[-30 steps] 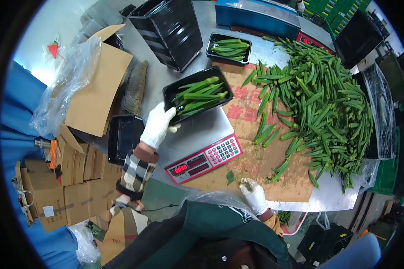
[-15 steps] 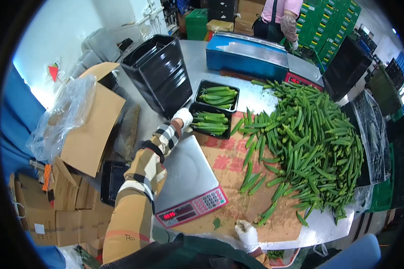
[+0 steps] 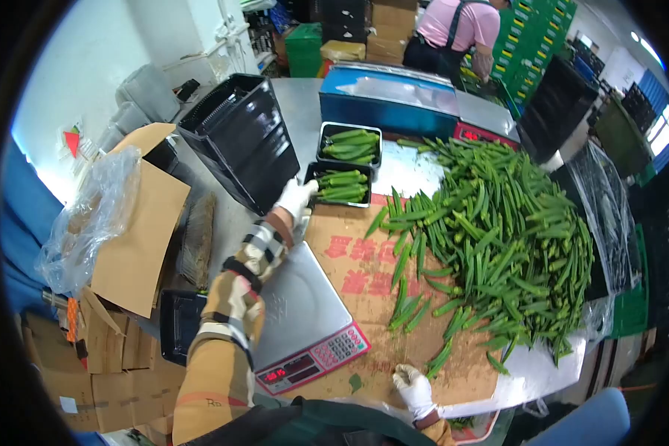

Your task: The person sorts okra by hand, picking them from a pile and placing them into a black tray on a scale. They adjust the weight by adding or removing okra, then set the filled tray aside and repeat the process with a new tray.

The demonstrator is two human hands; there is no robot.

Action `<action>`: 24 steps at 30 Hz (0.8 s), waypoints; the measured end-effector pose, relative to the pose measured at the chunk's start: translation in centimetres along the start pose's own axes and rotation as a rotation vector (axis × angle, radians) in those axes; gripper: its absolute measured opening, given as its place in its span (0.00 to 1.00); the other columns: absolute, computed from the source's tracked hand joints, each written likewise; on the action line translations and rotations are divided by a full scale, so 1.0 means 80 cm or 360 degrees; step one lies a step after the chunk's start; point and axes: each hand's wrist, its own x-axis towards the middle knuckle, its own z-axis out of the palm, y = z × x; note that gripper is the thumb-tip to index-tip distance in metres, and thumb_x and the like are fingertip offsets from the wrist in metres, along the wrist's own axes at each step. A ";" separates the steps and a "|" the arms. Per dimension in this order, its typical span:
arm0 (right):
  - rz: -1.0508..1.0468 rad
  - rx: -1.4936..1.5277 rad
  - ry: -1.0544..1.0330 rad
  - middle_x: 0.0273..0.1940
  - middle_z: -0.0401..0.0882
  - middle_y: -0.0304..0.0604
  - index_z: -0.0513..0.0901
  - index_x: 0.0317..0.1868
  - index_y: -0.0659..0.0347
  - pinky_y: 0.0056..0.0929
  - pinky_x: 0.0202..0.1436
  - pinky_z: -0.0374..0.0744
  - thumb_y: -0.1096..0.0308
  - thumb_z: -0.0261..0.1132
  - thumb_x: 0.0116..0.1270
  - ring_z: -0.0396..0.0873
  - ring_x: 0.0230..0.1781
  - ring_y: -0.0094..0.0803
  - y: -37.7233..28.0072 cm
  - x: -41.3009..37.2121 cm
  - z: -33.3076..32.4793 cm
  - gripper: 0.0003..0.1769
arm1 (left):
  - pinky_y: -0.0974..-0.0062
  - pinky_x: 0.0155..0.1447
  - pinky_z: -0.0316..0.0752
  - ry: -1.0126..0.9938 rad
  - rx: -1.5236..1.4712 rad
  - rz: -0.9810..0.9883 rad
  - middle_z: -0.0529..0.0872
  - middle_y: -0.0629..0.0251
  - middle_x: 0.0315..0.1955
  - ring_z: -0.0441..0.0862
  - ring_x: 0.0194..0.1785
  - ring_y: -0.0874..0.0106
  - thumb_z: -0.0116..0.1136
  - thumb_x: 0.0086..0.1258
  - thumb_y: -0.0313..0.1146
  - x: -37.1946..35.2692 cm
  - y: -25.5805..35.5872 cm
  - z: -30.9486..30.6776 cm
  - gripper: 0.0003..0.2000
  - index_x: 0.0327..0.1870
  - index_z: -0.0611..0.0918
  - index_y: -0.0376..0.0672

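My left hand (image 3: 296, 198), in a white glove, is closed on the left edge of a black tray of okra (image 3: 340, 186). A second black tray of okra (image 3: 351, 146) stands right behind it. My right hand (image 3: 415, 389), also gloved in white, rests near the table's front edge with its fingers loosely bent and holds nothing visible. Between my arms lies a scale (image 3: 297, 305) with a steel plate and a lit red display. To the right spreads a big heap of okra (image 3: 505, 245), partly on a flat cardboard sheet (image 3: 349, 238).
A tall stack of black trays (image 3: 241, 145) leans behind my left hand. Another black tray (image 3: 178, 327) and an open carton (image 3: 137, 238) with plastic film are at the left. A blue machine (image 3: 390, 104) stands at the back, with a person (image 3: 453, 37) beyond it.
Both okra trays have moved away from me, past the scale, with my left hand on the nearer one. The view has shifted slightly. My right hand stays near the front edge.
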 end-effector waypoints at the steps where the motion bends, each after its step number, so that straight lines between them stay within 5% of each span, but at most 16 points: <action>1: 0.0004 0.0010 0.0010 0.40 0.89 0.50 0.85 0.54 0.64 0.33 0.47 0.85 0.63 0.71 0.67 0.89 0.40 0.40 0.012 -0.009 0.004 0.19 | 0.68 0.37 0.75 -0.0266 -0.0377 -0.0116 0.77 0.71 0.34 0.74 0.34 0.75 0.65 0.71 0.44 -0.055 0.037 -0.012 0.15 0.49 0.75 0.50; 3: -0.0184 -0.0243 0.0018 0.43 0.89 0.50 0.84 0.55 0.64 0.37 0.49 0.84 0.61 0.70 0.68 0.88 0.43 0.44 -0.022 -0.020 -0.007 0.20 | 0.73 0.39 0.74 -0.0597 -0.0953 -0.0121 0.73 0.76 0.30 0.73 0.32 0.77 0.60 0.77 0.43 -0.128 0.079 -0.035 0.09 0.39 0.75 0.52; 4: -0.0225 -0.0294 0.0018 0.44 0.89 0.51 0.84 0.56 0.64 0.38 0.50 0.84 0.60 0.69 0.68 0.88 0.44 0.45 -0.027 -0.026 -0.008 0.21 | 0.71 0.49 0.78 -0.0839 -0.1014 -0.0065 0.81 0.70 0.39 0.80 0.39 0.72 0.57 0.79 0.43 -0.133 0.070 -0.060 0.10 0.48 0.78 0.48; 6: -0.0222 -0.0309 -0.0027 0.45 0.88 0.51 0.83 0.57 0.63 0.39 0.51 0.83 0.59 0.68 0.68 0.87 0.46 0.45 -0.031 -0.033 -0.005 0.21 | 0.61 0.64 0.78 -0.0641 -0.0994 0.0096 0.78 0.54 0.62 0.80 0.62 0.62 0.55 0.81 0.46 -0.235 0.105 -0.081 0.23 0.67 0.73 0.39; 9: -0.0153 -0.0177 -0.0104 0.46 0.88 0.51 0.83 0.58 0.63 0.39 0.53 0.82 0.59 0.68 0.69 0.87 0.47 0.45 -0.024 -0.045 0.006 0.22 | 0.69 0.68 0.76 -0.0450 -0.0598 0.0624 0.74 0.56 0.70 0.76 0.69 0.66 0.42 0.86 0.39 -0.305 0.083 -0.135 0.24 0.77 0.64 0.39; 11: -0.0144 -0.0234 -0.0140 0.48 0.88 0.51 0.83 0.58 0.62 0.40 0.54 0.82 0.58 0.68 0.69 0.86 0.49 0.46 -0.022 -0.054 0.011 0.22 | 0.71 0.71 0.71 0.0286 -0.0111 0.0704 0.74 0.58 0.72 0.73 0.72 0.71 0.42 0.86 0.37 -0.364 0.078 -0.139 0.23 0.77 0.67 0.39; 13: -0.0116 -0.0269 -0.0174 0.50 0.87 0.51 0.83 0.59 0.61 0.40 0.55 0.82 0.57 0.67 0.69 0.86 0.50 0.46 -0.028 -0.062 0.007 0.22 | 0.66 0.78 0.62 0.0762 0.0577 0.0861 0.72 0.50 0.73 0.70 0.75 0.61 0.47 0.85 0.40 -0.378 0.014 -0.182 0.25 0.75 0.69 0.33; 16: -0.0063 -0.0320 -0.0226 0.51 0.87 0.52 0.84 0.59 0.61 0.41 0.56 0.81 0.57 0.67 0.70 0.85 0.52 0.47 -0.030 -0.069 0.000 0.23 | 0.65 0.78 0.60 0.0985 0.0960 0.0574 0.72 0.44 0.72 0.69 0.75 0.54 0.48 0.84 0.45 -0.424 -0.074 -0.214 0.28 0.74 0.69 0.31; 19: -0.0079 -0.0325 -0.0218 0.52 0.86 0.53 0.83 0.60 0.61 0.42 0.57 0.81 0.56 0.66 0.70 0.85 0.53 0.48 -0.025 -0.076 -0.003 0.23 | 0.63 0.65 0.74 0.1100 0.1678 0.0831 0.85 0.47 0.50 0.82 0.56 0.56 0.58 0.79 0.33 -0.458 -0.140 -0.215 0.20 0.66 0.77 0.29; 23: -0.0086 -0.0405 -0.0239 0.52 0.86 0.52 0.82 0.62 0.61 0.41 0.59 0.81 0.56 0.66 0.70 0.85 0.54 0.48 -0.023 -0.087 -0.006 0.24 | 0.65 0.66 0.73 0.1341 0.0669 0.0537 0.82 0.48 0.56 0.81 0.56 0.59 0.60 0.78 0.33 -0.445 -0.158 -0.232 0.20 0.66 0.78 0.31; 24: -0.0077 -0.0382 -0.0226 0.53 0.86 0.52 0.82 0.62 0.61 0.41 0.59 0.81 0.56 0.66 0.70 0.85 0.54 0.48 -0.020 -0.089 -0.007 0.25 | 0.65 0.66 0.72 0.1349 0.0806 0.0458 0.79 0.49 0.60 0.81 0.57 0.60 0.59 0.78 0.33 -0.443 -0.161 -0.246 0.20 0.66 0.78 0.32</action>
